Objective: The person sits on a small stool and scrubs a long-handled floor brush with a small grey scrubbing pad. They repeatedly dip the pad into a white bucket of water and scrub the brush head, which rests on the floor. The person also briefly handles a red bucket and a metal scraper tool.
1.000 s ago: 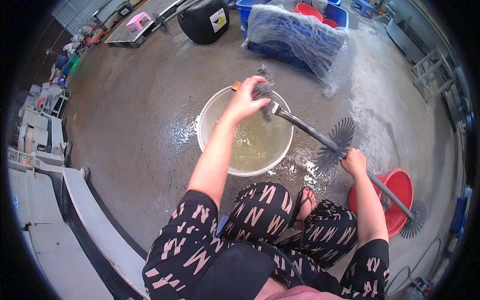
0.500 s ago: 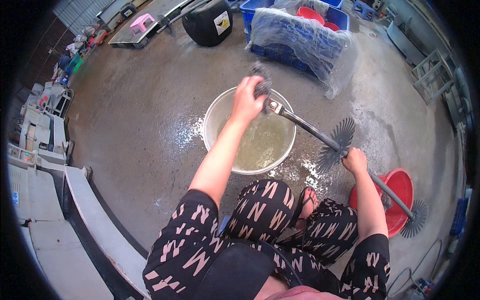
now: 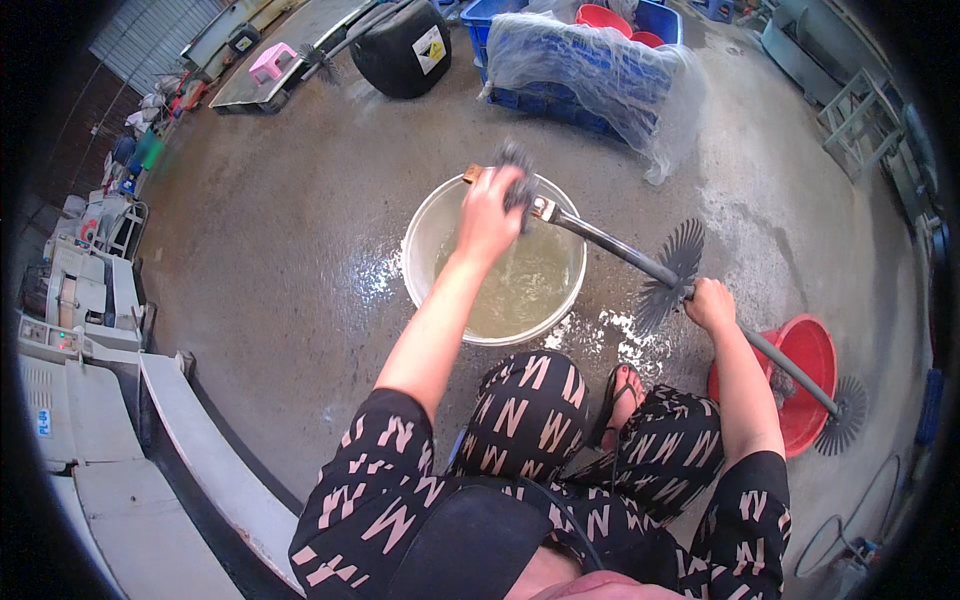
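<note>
My right hand (image 3: 711,304) grips a long grey shaft (image 3: 615,246) carrying dark toothed discs (image 3: 672,272). One disc sits just beside that hand. Another disc (image 3: 843,416) is near the lower right end, by a red bucket (image 3: 800,350). My left hand (image 3: 488,215) closes on a blurred dark grey bristly mass (image 3: 515,178) near the far end of the shaft. Whether that mass is another disc or a scrubbing pad, I cannot tell. A brown tip (image 3: 471,174) shows left of these fingers. Below lies a round white tub (image 3: 412,262) holding murky, rippling water.
A grey clump (image 3: 783,383) lies in the red bucket. Beyond the tub stand a blue crate (image 3: 560,98) draped with clear plastic and a black drum (image 3: 400,52). White machinery (image 3: 105,400) lines the left side. The concrete floor (image 3: 290,210) is wet, with foam beside the tub.
My left hand has shifted slightly left and down along with the bristly mass, and the brown tip now shows beside it. My right hand keeps its hold on the shaft. The view has turned slightly.
</note>
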The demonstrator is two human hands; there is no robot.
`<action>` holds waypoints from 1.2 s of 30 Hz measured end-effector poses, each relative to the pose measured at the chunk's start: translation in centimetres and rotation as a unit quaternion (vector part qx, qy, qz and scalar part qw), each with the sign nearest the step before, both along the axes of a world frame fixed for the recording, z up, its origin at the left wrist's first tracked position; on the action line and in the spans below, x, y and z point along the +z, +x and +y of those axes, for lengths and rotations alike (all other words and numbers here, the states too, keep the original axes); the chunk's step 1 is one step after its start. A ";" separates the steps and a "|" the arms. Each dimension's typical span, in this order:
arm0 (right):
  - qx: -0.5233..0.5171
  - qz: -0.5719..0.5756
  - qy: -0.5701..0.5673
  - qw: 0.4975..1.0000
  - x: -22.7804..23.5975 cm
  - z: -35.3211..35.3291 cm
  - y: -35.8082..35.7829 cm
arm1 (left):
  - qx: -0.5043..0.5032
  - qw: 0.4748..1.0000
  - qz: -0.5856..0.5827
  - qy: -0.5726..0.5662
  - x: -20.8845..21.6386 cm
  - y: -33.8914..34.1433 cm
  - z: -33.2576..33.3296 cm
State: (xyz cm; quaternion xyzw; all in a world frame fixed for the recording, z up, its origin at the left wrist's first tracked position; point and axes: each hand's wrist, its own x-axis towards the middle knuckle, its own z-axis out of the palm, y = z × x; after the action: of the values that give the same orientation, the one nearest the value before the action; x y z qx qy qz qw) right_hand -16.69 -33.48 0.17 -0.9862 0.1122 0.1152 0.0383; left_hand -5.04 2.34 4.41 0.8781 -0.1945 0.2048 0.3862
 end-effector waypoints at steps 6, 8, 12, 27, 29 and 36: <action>0.002 0.011 -0.001 1.000 0.5 0.5 0.1 | 0.020 0.992 -0.010 0.122 -2.1 1.8 -1.9; 0.000 0.013 0.000 1.000 0.2 0.6 -0.2 | 0.014 0.993 -0.014 0.113 -2.3 0.1 -1.1; -0.008 0.001 0.015 1.000 0.2 0.0 -0.1 | -0.004 0.982 0.095 0.162 -3.7 -3.9 0.8; 0.003 0.013 0.020 1.000 0.4 0.2 0.3 | -0.081 0.801 0.445 0.392 -12.0 -0.7 3.5; 0.001 0.017 0.023 1.000 0.8 0.3 0.0 | -0.051 0.867 0.417 0.267 -7.6 -1.2 4.1; -0.003 0.011 0.018 1.000 1.3 0.8 0.1 | -0.011 0.994 0.080 0.073 3.9 3.3 0.3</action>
State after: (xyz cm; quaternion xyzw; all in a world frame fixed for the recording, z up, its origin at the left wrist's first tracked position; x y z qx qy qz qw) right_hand -16.62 -32.68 1.50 -0.9837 0.1138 0.1280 0.0557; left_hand -1.71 2.65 8.28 0.9153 -0.1870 0.1147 0.3377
